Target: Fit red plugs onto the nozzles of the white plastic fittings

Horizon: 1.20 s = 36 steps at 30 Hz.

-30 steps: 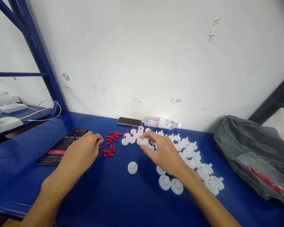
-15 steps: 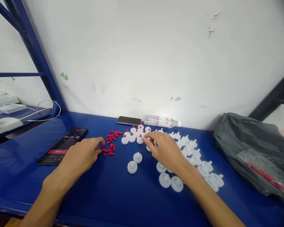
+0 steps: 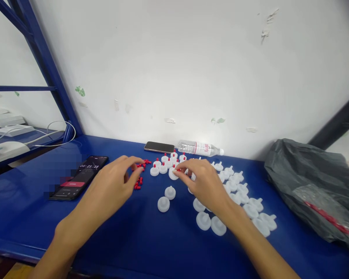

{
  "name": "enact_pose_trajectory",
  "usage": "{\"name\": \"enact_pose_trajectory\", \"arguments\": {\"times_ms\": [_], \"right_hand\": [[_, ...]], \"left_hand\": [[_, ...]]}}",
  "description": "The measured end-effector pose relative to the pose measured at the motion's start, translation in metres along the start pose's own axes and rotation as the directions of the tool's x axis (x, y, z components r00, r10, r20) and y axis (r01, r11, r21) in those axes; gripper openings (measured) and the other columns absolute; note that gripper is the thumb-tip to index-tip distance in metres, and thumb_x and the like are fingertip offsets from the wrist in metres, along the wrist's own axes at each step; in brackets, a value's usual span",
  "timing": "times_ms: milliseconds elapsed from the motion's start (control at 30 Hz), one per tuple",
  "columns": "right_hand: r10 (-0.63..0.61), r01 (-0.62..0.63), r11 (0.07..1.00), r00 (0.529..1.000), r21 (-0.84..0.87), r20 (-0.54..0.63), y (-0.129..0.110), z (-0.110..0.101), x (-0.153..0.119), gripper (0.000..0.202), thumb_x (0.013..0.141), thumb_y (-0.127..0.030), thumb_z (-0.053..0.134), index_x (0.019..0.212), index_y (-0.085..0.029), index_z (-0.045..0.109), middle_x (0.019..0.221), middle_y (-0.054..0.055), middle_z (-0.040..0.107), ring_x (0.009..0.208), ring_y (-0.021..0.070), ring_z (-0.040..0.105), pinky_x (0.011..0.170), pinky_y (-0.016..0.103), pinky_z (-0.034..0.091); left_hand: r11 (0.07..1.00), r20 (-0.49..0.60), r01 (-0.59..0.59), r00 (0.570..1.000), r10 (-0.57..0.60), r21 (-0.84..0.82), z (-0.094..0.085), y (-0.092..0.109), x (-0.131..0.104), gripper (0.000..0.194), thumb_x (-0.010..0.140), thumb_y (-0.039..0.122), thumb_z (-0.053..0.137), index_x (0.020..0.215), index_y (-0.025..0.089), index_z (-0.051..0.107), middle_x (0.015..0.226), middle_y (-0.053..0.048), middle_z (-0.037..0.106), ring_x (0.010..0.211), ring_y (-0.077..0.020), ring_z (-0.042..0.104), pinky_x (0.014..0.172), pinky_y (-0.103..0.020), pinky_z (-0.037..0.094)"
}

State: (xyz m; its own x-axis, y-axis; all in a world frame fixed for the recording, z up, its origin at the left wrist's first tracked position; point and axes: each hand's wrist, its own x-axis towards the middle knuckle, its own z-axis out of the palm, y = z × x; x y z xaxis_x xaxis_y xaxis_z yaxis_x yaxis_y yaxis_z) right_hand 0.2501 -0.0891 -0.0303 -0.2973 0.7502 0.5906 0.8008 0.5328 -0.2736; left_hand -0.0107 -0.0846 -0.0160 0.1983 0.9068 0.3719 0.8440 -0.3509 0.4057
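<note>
My left hand [image 3: 123, 178] hovers over the loose small red caps [image 3: 140, 181], thumb and forefinger curled close together around a bit of red that looks like one cap. My right hand [image 3: 202, 180] pinches at a white spouted lid [image 3: 172, 174] at the near edge of the red-tipped group; red shows by its fingertips. Beyond it stand several white lids with red caps on their spouts [image 3: 163, 168]. Two white lids without red [image 3: 163, 204] lie between my hands. Under and right of my right hand many bare white lids [image 3: 218, 225] are spread, some hidden by it.
A phone with a running timer [image 3: 75, 182] lies at left. Against the wall rest another phone [image 3: 159, 147] and a clear plastic bottle [image 3: 200, 148]. A dark plastic bag [image 3: 296, 170] with a clear bag of red pieces [image 3: 327, 217] fills the right side of the blue table [image 3: 128, 240].
My left hand has lifted from the red caps and moved right and away from me. My right hand stays nearly in place, and the white lid at its fingertips has shifted slightly nearer.
</note>
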Motion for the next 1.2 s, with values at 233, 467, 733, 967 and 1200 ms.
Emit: {"name": "enact_pose_trajectory", "arguments": {"times_ms": [233, 467, 733, 967, 1200], "right_hand": [[-0.303, 0.310, 0.949, 0.947, 0.059, -0.106, -0.023, 0.014, -0.006, 0.015, 0.107, -0.027, 0.061, 0.099, -0.022, 0.072, 0.092, 0.000, 0.080, 0.082, 0.0155, 0.071, 0.090, 0.034, 0.042], [-0.303, 0.306, 0.952, 0.946, 0.009, -0.117, -0.033, 0.011, -0.010, 0.040, 0.107, -0.032, 0.059, 0.144, -0.016, 0.054, 0.106, 0.007, 0.078, 0.086, 0.0206, 0.070, 0.089, 0.039, 0.046], [-0.255, 0.254, 0.967, 0.965, -0.021, -0.069, -0.035, 0.016, -0.011, 0.047, 0.098, -0.031, 0.072, 0.141, -0.018, 0.057, 0.125, 0.010, 0.073, 0.108, 0.0268, 0.069, 0.091, 0.042, 0.051], [-0.286, 0.299, 0.953, 0.940, 0.046, -0.185, -0.033, 0.017, -0.011, 0.024, 0.100, -0.018, 0.063, 0.124, -0.016, 0.065, 0.113, 0.009, 0.080, 0.099, 0.0236, 0.073, 0.090, 0.038, 0.052], [-0.352, 0.356, 0.934, 0.930, 0.024, -0.108, -0.030, 0.004, -0.008, 0.021, 0.105, -0.023, 0.059, 0.125, -0.019, 0.063, 0.113, 0.005, 0.081, 0.094, 0.0207, 0.075, 0.103, 0.043, 0.045]], "left_hand": [[0.927, 0.177, -0.235, 0.939, 0.293, -0.292, 0.015, 0.023, -0.015, 0.033, 0.096, 0.031, 0.067, 0.129, 0.032, 0.066, 0.117, -0.001, 0.070, 0.082, -0.0162, 0.065, 0.068, -0.027, 0.049], [0.954, 0.037, -0.102, 0.993, 0.116, -0.281, 0.008, 0.025, -0.008, 0.026, 0.094, 0.031, 0.065, 0.120, 0.031, 0.071, 0.075, 0.007, 0.075, 0.062, -0.0149, 0.064, 0.062, -0.026, 0.046], [0.813, 0.143, 0.144, 0.987, -0.075, -0.564, 0.009, 0.041, -0.018, 0.035, 0.089, 0.050, 0.072, 0.111, 0.029, 0.054, 0.077, 0.007, 0.078, 0.067, -0.0175, 0.073, 0.060, -0.025, 0.050], [0.949, 0.053, -0.043, 0.997, 0.063, -0.313, 0.020, 0.046, -0.019, 0.027, 0.102, 0.053, 0.054, 0.105, 0.027, 0.057, 0.069, 0.006, 0.069, 0.056, -0.0168, 0.059, 0.058, -0.028, 0.038], [0.935, -0.144, -0.350, 0.929, 0.340, -0.056, 0.020, 0.037, -0.022, 0.033, 0.110, 0.031, 0.038, 0.083, 0.022, 0.055, 0.078, -0.001, 0.062, 0.071, -0.0178, 0.055, 0.065, -0.031, 0.036]]}}
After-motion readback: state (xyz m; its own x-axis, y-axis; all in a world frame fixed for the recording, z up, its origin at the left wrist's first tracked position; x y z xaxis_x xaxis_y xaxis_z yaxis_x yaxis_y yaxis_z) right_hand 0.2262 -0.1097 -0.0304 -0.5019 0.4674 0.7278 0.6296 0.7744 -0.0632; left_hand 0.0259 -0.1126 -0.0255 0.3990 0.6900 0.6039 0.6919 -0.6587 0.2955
